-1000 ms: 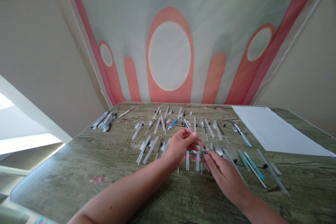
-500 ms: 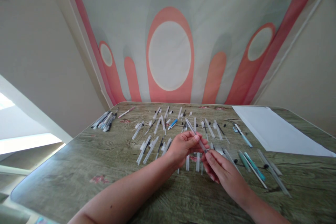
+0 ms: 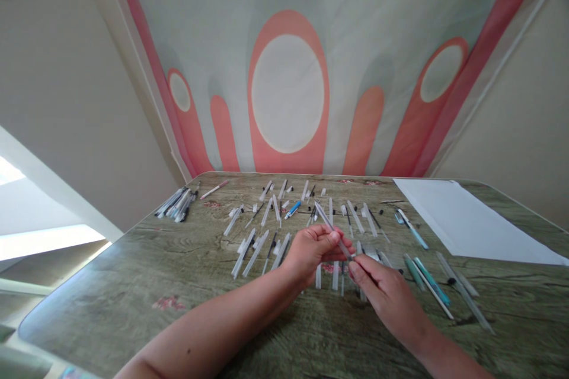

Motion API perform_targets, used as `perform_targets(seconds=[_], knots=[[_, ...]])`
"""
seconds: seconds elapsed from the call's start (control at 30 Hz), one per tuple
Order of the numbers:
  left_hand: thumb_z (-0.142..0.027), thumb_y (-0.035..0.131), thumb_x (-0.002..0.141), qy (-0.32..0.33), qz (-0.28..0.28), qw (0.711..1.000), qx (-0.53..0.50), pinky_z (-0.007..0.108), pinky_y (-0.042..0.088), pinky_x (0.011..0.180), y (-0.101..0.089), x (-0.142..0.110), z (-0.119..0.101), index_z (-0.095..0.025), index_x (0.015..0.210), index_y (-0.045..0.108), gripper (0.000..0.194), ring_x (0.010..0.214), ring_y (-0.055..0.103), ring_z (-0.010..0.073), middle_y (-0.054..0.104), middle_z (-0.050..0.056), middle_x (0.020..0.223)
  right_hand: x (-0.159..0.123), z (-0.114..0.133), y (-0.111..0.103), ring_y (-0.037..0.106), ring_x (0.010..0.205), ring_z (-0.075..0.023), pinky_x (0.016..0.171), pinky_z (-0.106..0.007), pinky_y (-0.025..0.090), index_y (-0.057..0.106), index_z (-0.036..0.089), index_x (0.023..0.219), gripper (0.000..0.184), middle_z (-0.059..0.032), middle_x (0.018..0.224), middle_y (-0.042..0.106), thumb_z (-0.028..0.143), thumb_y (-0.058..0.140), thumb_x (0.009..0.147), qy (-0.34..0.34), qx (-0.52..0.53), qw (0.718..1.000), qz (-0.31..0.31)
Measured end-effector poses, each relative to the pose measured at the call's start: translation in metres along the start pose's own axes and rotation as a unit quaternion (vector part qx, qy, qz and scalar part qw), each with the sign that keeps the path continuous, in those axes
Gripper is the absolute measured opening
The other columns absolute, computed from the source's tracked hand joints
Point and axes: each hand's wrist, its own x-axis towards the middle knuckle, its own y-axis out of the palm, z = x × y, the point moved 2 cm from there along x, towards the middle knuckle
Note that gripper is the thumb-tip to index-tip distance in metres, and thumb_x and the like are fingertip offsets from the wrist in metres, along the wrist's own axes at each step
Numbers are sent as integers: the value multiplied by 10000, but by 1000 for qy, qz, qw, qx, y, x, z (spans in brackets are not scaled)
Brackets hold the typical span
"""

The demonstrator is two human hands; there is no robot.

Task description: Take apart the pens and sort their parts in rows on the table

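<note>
Above the middle of the table, both hands hold one slim translucent pen (image 3: 326, 219), slanted with its far end up and to the left. My left hand (image 3: 313, 249) pinches it around the middle between thumb and fingers. At its near end, my right hand (image 3: 377, 281) is closed, thumb on top; the fingertips hide what lies there. Under and around the hands lie several clear pen barrels (image 3: 255, 253), thin dark refills (image 3: 269, 251) and small black caps (image 3: 381, 211). A blue pen (image 3: 292, 209) rests just beyond my left hand.
A bundle of pens (image 3: 178, 204) lies at the far left beside a pink-and-white pen (image 3: 214, 189). White paper (image 3: 466, 222) covers the right back of the wooden table (image 3: 111, 302). Teal pens (image 3: 431, 281) and a light-blue pen (image 3: 413, 230) lie to the right.
My right hand has shifted slightly to the right, its fingers drawn in more around the pen's near end. The left hand and the pen have hardly moved.
</note>
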Motion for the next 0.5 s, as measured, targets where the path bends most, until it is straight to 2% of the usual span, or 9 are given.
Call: perform_targets(seconds=[0.2,0.3,0.4,0.5], knots=[[-368,758,626,1,-16,1000,6,329,523,703,0,0,3,-105,844,585,383,743,678,222,689,105,804,1,3,0,481,572,-156,566,-272,286,444,224,712,250,17,618,487,339,380,924,-37,-74,996,-10],[-387,748,635,5,-14,1000,13,321,517,700,-2,2,1,-105,837,581,385,733,674,212,686,107,807,1,1,2,479,570,-158,563,-275,290,455,225,708,251,16,611,497,356,399,916,-29,-67,997,-13],[-424,705,678,19,0,1000,24,271,503,637,-3,1,-7,-122,851,578,371,674,661,169,668,65,780,2,-2,0,445,537,-147,531,-265,293,466,225,694,292,30,568,460,416,405,906,21,4,999,-25],[-466,615,751,-12,86,993,77,199,429,501,2,-4,-13,-138,884,594,354,514,600,103,622,11,690,4,-2,-6,451,565,-138,521,-246,326,513,231,819,258,33,629,486,472,444,879,83,139,985,-66]])
